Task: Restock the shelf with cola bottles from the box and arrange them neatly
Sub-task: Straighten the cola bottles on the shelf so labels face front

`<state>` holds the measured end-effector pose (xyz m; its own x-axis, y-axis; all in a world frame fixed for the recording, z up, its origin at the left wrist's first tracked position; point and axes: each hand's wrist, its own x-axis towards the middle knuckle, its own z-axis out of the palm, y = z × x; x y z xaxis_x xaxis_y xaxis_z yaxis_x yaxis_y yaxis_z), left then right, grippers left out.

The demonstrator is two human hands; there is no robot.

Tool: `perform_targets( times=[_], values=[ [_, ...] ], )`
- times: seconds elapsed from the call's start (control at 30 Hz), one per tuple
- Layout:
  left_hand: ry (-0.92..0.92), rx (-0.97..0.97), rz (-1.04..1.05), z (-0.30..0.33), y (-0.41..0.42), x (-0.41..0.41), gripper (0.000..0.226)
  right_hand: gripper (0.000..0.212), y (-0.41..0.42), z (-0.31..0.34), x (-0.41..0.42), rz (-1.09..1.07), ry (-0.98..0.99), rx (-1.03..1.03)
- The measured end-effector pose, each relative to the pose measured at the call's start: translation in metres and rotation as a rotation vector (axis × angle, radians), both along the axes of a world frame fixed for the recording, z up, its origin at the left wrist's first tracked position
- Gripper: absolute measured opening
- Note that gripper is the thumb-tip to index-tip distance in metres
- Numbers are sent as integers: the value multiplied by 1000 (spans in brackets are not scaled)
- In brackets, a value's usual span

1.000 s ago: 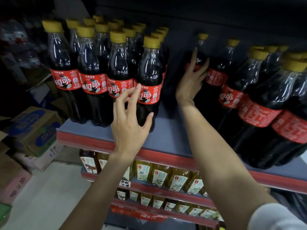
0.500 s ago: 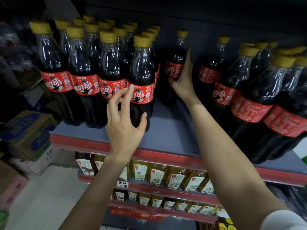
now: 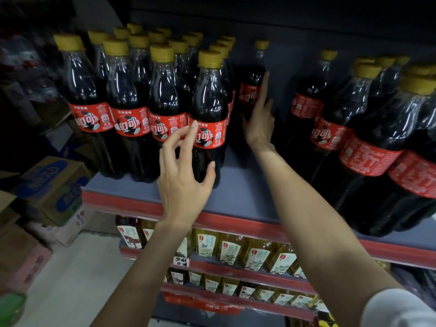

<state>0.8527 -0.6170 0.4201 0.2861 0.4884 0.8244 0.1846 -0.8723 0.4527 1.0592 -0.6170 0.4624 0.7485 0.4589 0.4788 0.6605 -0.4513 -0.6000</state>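
Observation:
Several cola bottles with yellow caps and red labels stand in rows on the grey shelf. My left hand hovers at the front right bottle of the left group, its fingers loosely spread around the lower body and one fingertip at the label. My right hand reaches deep into the shelf, its straight fingers pressed against the right side of a lone bottle at the back. Another group of bottles fills the shelf's right side. The box is out of view.
A gap of bare shelf lies between the two bottle groups. Lower shelves hold yellow drink bottles behind red price rails. Cardboard cartons are stacked on the floor at the left.
My right hand has slid the lone back bottle leftward, toward the left group. My left hand has stayed near the front right bottle, its fingers curling slightly.

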Motion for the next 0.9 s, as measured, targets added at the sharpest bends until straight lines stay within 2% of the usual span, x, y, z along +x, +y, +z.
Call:
perform_targets(
  times=[0.43, 0.53, 0.6, 0.67, 0.7, 0.77, 0.83, 0.9],
  values=[
    [1, 4, 35, -1, -2, 1, 69, 98, -2, 3, -1, 86, 42, -44],
    [-144, 41, 32, -2, -13, 5, 55, 95, -18, 6, -14, 113, 26, -61],
    [-274, 86, -60, 1, -27, 12, 42, 87, -41, 7, -29, 141, -26, -13],
    [-332, 78, -218, 7, -42, 22, 33, 73, -73, 0, -48, 156, -94, 126],
    [-334, 29, -321, 11, -48, 29, 31, 66, -90, -5, -57, 145, -126, 198],
    [-268, -188, -551, 24, -55, 49, 29, 54, -119, -20, -71, 118, -155, 286],
    [-87, -483, -739, 38, -55, 75, 32, 51, -138, -38, -77, 83, -161, 296],
    [113, -681, -844, 48, -50, 103, 43, 55, -148, -53, -80, 37, -165, 251]
  ],
)
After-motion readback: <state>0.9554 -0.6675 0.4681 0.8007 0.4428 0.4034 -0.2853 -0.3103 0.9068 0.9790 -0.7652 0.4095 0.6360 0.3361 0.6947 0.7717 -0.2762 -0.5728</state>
